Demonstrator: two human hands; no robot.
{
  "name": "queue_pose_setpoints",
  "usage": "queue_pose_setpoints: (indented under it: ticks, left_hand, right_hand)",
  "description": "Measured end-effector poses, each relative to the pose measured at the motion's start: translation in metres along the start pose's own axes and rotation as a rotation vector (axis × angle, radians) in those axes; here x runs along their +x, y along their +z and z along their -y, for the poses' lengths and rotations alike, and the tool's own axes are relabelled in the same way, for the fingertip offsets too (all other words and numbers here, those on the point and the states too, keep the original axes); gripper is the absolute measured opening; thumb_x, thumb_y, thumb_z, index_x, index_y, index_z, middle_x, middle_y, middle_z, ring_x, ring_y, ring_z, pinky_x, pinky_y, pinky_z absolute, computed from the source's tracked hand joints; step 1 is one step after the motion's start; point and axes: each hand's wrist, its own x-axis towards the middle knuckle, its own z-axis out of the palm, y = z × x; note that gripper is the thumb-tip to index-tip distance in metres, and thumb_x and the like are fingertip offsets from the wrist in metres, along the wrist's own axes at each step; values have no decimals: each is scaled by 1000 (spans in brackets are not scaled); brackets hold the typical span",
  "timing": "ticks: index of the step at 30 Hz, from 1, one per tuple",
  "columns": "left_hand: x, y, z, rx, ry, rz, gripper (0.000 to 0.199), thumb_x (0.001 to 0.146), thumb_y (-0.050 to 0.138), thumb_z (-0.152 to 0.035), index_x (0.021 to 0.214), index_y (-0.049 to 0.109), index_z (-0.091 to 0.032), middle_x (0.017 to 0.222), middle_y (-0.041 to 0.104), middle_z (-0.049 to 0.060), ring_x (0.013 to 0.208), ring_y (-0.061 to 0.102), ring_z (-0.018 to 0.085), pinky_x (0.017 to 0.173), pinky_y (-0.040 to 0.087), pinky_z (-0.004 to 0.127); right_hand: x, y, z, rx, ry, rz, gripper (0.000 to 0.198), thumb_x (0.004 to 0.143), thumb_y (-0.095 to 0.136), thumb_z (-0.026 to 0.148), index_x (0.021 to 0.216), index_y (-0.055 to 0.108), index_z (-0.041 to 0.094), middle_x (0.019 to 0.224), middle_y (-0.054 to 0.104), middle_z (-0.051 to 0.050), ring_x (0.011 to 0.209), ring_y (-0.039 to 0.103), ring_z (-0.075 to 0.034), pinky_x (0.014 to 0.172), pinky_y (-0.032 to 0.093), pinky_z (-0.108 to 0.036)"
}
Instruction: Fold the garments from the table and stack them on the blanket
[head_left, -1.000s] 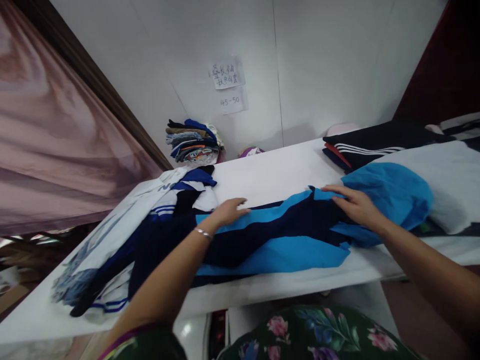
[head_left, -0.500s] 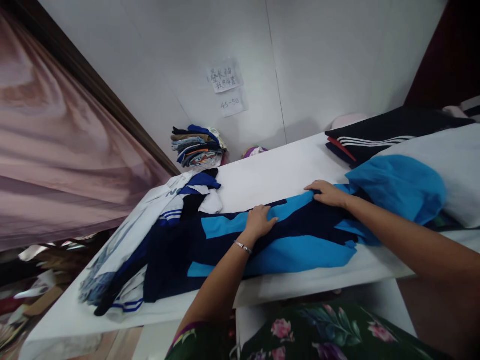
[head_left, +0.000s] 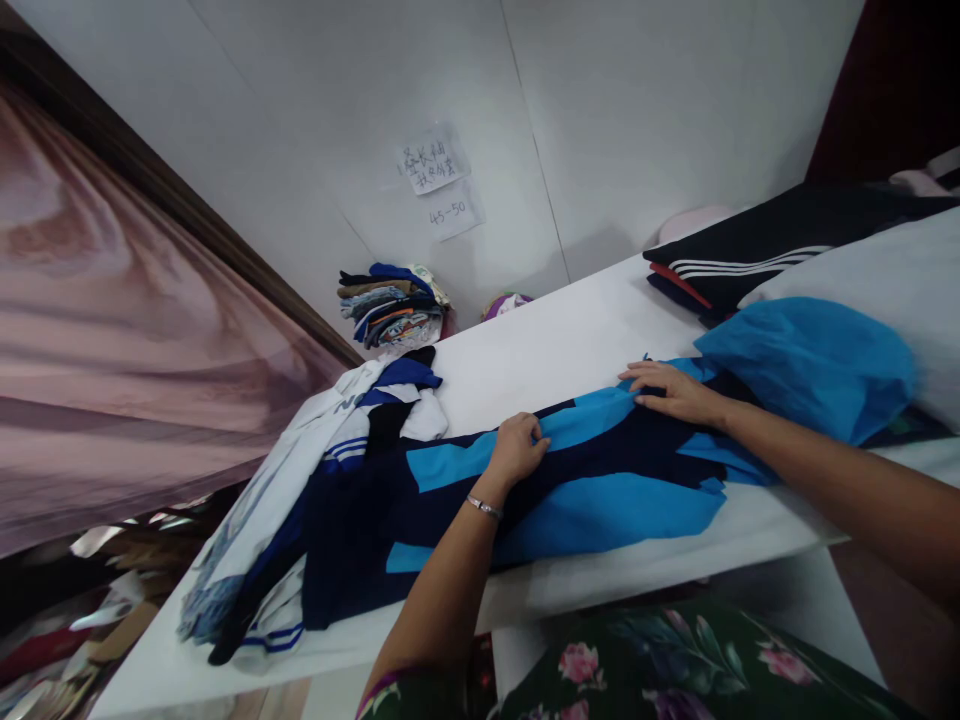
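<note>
A navy and bright-blue jacket (head_left: 600,512) lies stretched lengthwise along the white table (head_left: 525,355). My left hand (head_left: 517,447) rests on the blue strip near the jacket's far edge, fingers curled down into the fabric with the thumb close to them. Further right along that edge, my right hand (head_left: 675,393) lies on the cloth with its fingers stretched out and slightly apart. Beyond the right wrist, a puffed bright-blue cloth part (head_left: 814,370) bulges up; the forearm partly hides where it meets the jacket.
White and blue garments (head_left: 300,470) lie heaped at the table's left end. A folded clothes stack (head_left: 394,305) stands by the wall. Dark striped clothes (head_left: 757,255) and a white cloth (head_left: 862,260) lie at right. A pink curtain (head_left: 150,330) hangs on the left.
The left fingers have curled in more on the jacket. The right hand has shifted slightly right, its fingers straighter. The view has tilted a little; the jacket lies much the same.
</note>
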Motion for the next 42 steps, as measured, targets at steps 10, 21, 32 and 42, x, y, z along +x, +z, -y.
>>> queue_pose_setpoints:
  ticks: [10,21,32,42]
  left_hand:
    - [11,-11,13,-32,-112,91,33,77,67,-52,87,66,-20,91,68,4,88,62,23,76,44,31]
    - [31,8,43,30,-139,105,32,82,61,-51,75,60,-20,97,65,4,92,60,20,82,43,29]
    - [40,13,34,132,-93,-39,24,84,64,-42,78,64,-19,90,62,5,92,58,20,82,42,31]
    - [38,11,37,-64,-129,-73,32,90,53,-45,77,63,-17,104,65,6,100,58,18,90,42,30]
  right_hand:
    - [5,-8,14,-234,95,56,41,90,43,58,98,65,26,105,71,-7,103,61,-27,110,24,-53]
    - [34,-27,-2,-307,296,379,41,84,42,43,108,71,26,118,69,-8,116,57,-31,101,35,-48]
    - [47,-44,-28,-456,383,292,36,69,65,50,98,71,29,93,74,-7,87,66,-30,67,46,-36]
    - [33,-21,-19,-303,308,289,38,75,54,34,109,70,27,119,69,-3,114,60,-27,100,41,-41]
